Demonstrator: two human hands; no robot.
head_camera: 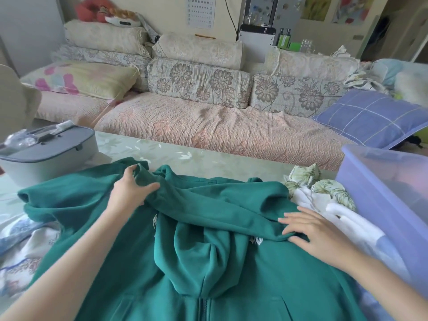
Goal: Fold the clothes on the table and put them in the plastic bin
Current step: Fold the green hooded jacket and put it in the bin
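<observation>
Both hands are on the teal-green zip-front fleece hoodie [231, 274], spread on the table [185, 156] — your left hand [132, 186] pinches a fold of sleeve, and your right hand [310, 230] lies flat, fingers spread, on the sleeve crossing the chest. Press with the right and draw the left fold inward, square to the zip. Flatten the bunched hood first. The translucent lilac plastic bin [382, 193] stands just beside, at right. The small white chest marks may be embroidery — I can't read them.

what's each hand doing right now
Left hand: grip closed on the teal green fleece zip hoodie.
Right hand: open, fingers flat on the hoodie.
</observation>
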